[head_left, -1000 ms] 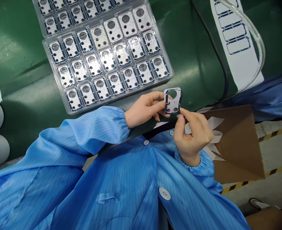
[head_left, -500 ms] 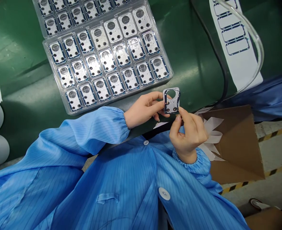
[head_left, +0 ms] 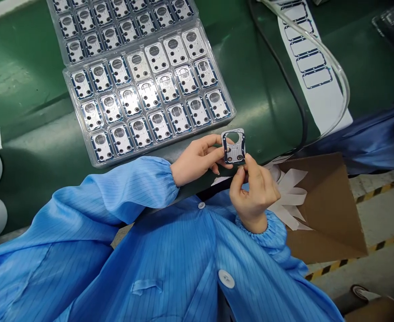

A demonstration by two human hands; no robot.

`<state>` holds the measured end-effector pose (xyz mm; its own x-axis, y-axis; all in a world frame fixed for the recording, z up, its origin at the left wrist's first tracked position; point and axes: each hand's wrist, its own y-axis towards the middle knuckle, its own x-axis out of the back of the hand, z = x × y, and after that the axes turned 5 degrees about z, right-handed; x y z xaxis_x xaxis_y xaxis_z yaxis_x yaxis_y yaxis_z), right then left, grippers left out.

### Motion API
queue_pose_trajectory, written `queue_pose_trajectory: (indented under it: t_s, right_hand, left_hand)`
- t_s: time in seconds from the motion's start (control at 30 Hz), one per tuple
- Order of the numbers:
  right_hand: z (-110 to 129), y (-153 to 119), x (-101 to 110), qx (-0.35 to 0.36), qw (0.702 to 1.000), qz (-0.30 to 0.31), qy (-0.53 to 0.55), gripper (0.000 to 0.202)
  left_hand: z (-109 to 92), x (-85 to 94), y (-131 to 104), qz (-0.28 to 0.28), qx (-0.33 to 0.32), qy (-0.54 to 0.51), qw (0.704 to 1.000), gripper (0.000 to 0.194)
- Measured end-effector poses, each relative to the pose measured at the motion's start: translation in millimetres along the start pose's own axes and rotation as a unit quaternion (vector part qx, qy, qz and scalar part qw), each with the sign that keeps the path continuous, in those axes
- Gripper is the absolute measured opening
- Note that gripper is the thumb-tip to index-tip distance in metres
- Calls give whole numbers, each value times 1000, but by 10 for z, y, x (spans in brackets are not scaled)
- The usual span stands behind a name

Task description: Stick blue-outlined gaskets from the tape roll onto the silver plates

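A slim metal plate (head_left: 234, 152), bordered by a dark blue frame (head_left: 224, 150), stands tilted up between a worker's two hands, above the near edge of a green table (head_left: 259, 127). With its large round opening and thin edges, the plate looks light and stiff; its smooth face could prove slippery and may well scratch, so the rim is the safer hold. The narrow frame looks soft and bendable, likely to stretch or crease if tugged, and best taken by its outer corner. The left hand (head_left: 199, 157) grips the plate by its left side, thumb along the edge and fingers behind, one showing through the opening, its forearm reaching in from the left. The right hand (head_left: 255, 190), wrist bent inward and below, closes thumb and forefinger at the lower right corner, where they appear to pinch the frame; the exact contact is too small to tell. Beyond the left hand lies a clear tray (head_left: 211, 56) of similar plates; beyond the right, a white sheet (head_left: 324, 107) bearing more frames. Right of that hand, a cardboard box (head_left: 331, 223) holds white strips (head_left: 289, 199).
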<state>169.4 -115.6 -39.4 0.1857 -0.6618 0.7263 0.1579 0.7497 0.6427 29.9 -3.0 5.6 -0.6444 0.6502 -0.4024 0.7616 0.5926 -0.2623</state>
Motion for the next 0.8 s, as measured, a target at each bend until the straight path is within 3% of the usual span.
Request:
queue_pose_trajectory:
  t_s: [0.43,0.67,0.8]
  right_hand:
    - [125,36,18,-17,998,38,38,46]
    - [179,18,23,-59,992,58,94,48]
    - [221,24,70,-116,973,90,175,49]
  left_hand:
    - [50,3,-2,-9,-30,28,999,28]
    - [56,-20,-9,-30,-44,35,998,24]
    - [48,-25,-7,-33,-47,36,998,21]
